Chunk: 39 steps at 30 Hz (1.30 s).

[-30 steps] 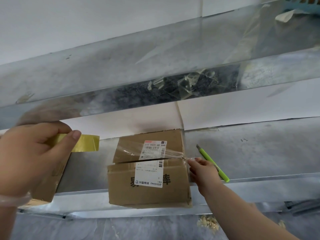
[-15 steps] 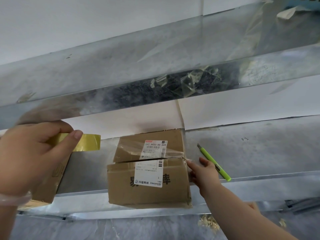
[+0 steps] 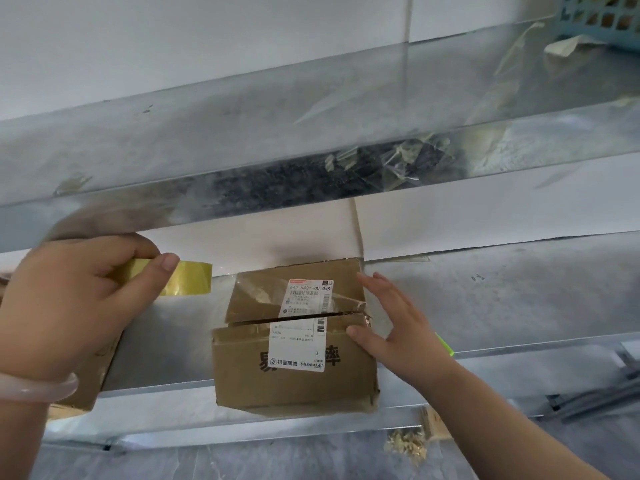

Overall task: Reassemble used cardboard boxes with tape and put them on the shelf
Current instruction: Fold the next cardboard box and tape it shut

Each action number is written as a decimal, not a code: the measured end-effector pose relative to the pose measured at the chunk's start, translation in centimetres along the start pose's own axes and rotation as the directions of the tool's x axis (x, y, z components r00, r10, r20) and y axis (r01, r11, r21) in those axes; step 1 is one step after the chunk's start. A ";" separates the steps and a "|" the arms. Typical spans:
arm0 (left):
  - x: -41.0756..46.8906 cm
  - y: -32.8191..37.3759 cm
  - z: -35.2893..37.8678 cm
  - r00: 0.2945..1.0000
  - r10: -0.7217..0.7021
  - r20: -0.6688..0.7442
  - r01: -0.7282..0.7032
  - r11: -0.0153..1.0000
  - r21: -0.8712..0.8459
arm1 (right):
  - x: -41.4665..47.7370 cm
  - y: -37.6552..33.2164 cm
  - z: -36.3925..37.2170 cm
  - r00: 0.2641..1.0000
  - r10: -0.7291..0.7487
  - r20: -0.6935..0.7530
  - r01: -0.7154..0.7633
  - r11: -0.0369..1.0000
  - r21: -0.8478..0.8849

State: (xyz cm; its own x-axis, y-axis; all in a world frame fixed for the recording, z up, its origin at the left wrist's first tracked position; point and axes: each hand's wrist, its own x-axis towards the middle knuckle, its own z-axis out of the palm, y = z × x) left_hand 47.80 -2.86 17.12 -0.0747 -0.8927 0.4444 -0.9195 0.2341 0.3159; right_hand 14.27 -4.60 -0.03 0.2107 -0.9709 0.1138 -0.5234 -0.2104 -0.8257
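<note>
Ctr of frame, on the lower metal shelf (image 3: 519,299) — cardboard box (image 3: 294,372), front overhanging the shelf lip, top flaps parted along a slit thru the white label (image 3: 304,341). Pinches a strip of yellow tape (image 3: 192,278) w/ left hand (image 3: 69,306) at left of frame, thumb & forefinger clenched on it, tape clear of the box. Holds right hand (image 3: 405,327) just right of the box, fingers straight & released, thumb touching the box's top right edge. Behind that hand, bit of a green tool (image 3: 446,345). Lower left, under the left wrist — 2nd box (image 3: 86,389).
</note>
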 end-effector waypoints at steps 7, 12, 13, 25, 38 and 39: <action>-0.3 1.4 -0.2 0.999 0.022 -0.039 -0.023 1.000 -0.021 | 1.4 -0.1 0.4 0.986 0.120 0.112 -0.101 0.981 -0.165; -0.3 1.2 -0.4 0.998 0.061 -0.034 -0.061 0.998 -0.001 | 1.6 0.5 0.5 0.991 0.081 0.105 -0.053 0.968 -0.244; -0.3 1.1 -0.4 0.997 0.067 -0.032 -0.067 0.998 0.004 | 1.7 0.5 0.5 0.990 0.087 0.112 -0.055 0.964 -0.262; -0.8 -3.4 1.1 0.988 0.154 0.031 -0.157 0.949 0.275 | 1.4 0.8 0.3 0.973 0.059 0.224 0.051 0.889 -0.455; -2.7 -9.9 5.4 0.971 0.162 0.176 -0.187 0.972 0.140 | 1.3 0.6 0.4 0.938 0.131 0.319 0.106 0.770 -0.630; -2.7 -10.4 5.8 0.969 0.158 0.188 -0.190 0.967 0.168 | 1.4 0.5 0.5 0.941 0.133 0.311 0.108 0.753 -0.650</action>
State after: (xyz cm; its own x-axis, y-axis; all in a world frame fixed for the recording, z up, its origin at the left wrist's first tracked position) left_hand 55.31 -5.08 7.79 -0.2900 -0.9009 0.3230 -0.9401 0.3313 0.0800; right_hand 14.71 -5.96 -0.53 0.3853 -0.9062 -0.1744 -0.9074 -0.3376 -0.2502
